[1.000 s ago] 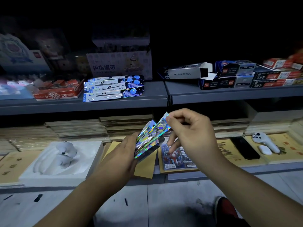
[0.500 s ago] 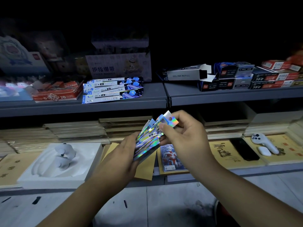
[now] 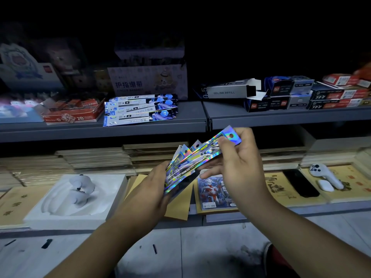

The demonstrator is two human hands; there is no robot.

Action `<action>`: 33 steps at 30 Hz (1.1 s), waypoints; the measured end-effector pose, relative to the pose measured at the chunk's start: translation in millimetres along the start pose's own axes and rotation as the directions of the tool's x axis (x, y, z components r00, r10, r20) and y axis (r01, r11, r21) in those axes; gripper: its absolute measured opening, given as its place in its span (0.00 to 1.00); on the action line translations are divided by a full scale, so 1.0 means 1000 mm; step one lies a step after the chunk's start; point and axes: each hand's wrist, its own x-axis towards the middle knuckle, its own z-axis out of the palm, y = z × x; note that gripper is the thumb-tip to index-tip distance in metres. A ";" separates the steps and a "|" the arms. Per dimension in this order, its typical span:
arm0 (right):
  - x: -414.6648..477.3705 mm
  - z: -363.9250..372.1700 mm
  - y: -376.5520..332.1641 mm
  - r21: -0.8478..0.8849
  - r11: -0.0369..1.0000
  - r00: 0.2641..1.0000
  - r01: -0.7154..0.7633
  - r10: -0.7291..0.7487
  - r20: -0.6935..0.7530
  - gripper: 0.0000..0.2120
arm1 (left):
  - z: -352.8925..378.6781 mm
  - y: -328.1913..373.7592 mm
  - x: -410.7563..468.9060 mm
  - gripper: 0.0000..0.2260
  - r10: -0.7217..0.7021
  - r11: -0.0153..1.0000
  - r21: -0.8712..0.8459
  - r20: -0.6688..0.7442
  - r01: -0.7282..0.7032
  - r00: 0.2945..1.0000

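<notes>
Several holographic packets [image 3: 181, 167] are fanned out in the left hand [image 3: 146, 199]. They are held in the air below the front edge of the upper shelf [image 3: 160, 131] and above the front edge of the lower shelf [image 3: 261, 212]. The step in hand looks like sorting, with one packet being taken off the fan. The top packet [image 3: 202, 155] slants up to the right with its hang-hole end highest, and the right hand [image 3: 243, 173] has it near that end.

The fingers [image 3: 225, 145] of the right hand are closed in a pinch, thumb on the packet's face and forefinger behind it. The other fingers curl loosely below, and one reaches toward the underside of the fan. The left hand clasps the lower ends of all the packets. Its fingers are mostly hidden behind the foil, so how hard they press cannot be told.

The next move probably calls for drawing the top packet up and to the right, clear of the others, while the left hand holds the rest firm. The foil looks slick, so a neighbouring packet may slide out with it. A stack of like packets [image 3: 140, 109] lies at the front edge of the upper shelf, just left of its middle joint. That seems the likely place to set this one down, flat and squared with the rest.
</notes>
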 end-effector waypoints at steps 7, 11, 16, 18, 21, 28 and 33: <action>0.004 -0.003 -0.006 0.083 0.995 0.998 -0.058 0.055 0.039 0.06 | -0.001 0.001 -0.001 0.22 -0.041 0.999 -0.016 0.005 0.041 0.999; 0.001 -0.001 -0.004 0.046 0.994 0.992 -0.097 0.093 0.088 0.04 | 0.001 -0.003 -0.001 0.24 -0.033 0.999 -0.012 -0.002 0.033 0.999; 0.013 -0.012 -0.014 0.148 0.989 0.984 0.022 0.005 -0.178 0.06 | 0.000 -0.006 0.002 0.19 -0.091 0.981 -0.174 -0.046 0.082 0.995; 0.018 -0.018 -0.016 0.164 0.985 0.973 0.050 -0.011 -0.232 0.08 | -0.003 -0.005 0.003 0.18 -0.120 0.966 -0.238 -0.068 0.101 0.990; 0.019 -0.023 -0.016 0.130 0.989 0.972 0.076 -0.044 -0.229 0.05 | -0.007 -0.001 0.003 0.21 -0.115 0.947 -0.312 -0.089 0.082 0.989; 0.010 -0.020 -0.011 -0.089 0.987 0.989 0.131 -0.136 -0.063 0.04 | -0.009 0.010 0.000 0.15 -0.095 0.917 -0.394 -0.075 0.059 0.993; 0.011 -0.021 -0.005 -0.301 0.926 0.973 0.228 -0.226 0.044 0.04 | -0.012 0.016 -0.002 0.15 -0.070 0.923 -0.382 -0.049 0.046 0.996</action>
